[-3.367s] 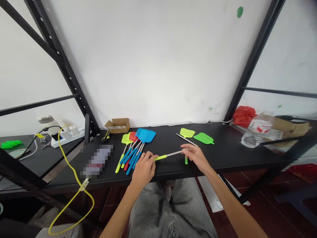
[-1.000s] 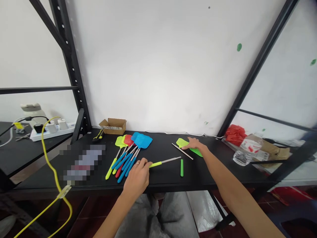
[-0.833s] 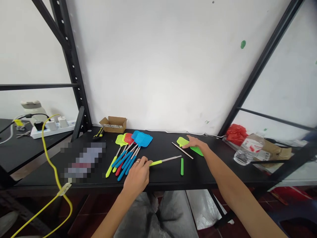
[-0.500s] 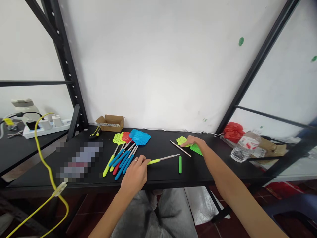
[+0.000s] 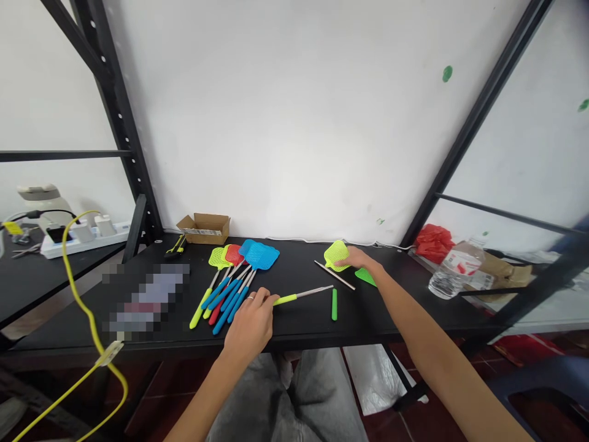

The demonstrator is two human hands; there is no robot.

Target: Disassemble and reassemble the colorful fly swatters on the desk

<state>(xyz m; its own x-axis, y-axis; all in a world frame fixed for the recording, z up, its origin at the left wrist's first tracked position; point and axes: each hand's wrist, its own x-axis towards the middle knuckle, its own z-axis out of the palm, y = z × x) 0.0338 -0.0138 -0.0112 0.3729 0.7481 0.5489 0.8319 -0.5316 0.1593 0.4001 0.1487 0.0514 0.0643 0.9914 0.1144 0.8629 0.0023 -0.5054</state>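
My left hand (image 5: 251, 324) is closed round the yellow grip of a fly swatter handle (image 5: 288, 299), whose thin metal rod points right. At the back right, my right hand (image 5: 358, 257) pinches a yellow perforated swatter head (image 5: 336, 254), which is lifted at a tilt. A green swatter head (image 5: 366, 276) lies partly hidden behind my right wrist. Near my right hand a loose metal rod (image 5: 334, 275) lies slantwise, and in front of it a green grip (image 5: 334, 304) rests on the black tabletop. Several whole fly swatters (image 5: 242, 270) with blue, red and yellow parts lie in a bunch to the left.
An opened cardboard box (image 5: 205, 230) and a black-and-yellow cutter (image 5: 176, 246) stand at the back left. A yellow cable (image 5: 94, 322) hangs over the left front edge near a blurred-out item (image 5: 151, 301). At right are a plastic bottle (image 5: 455, 270) and a red bag (image 5: 434, 242).
My right hand let go of the rod end, reached to the back right and took the yellow swatter head, now raised and turned. My left hand keeps the yellow handle.
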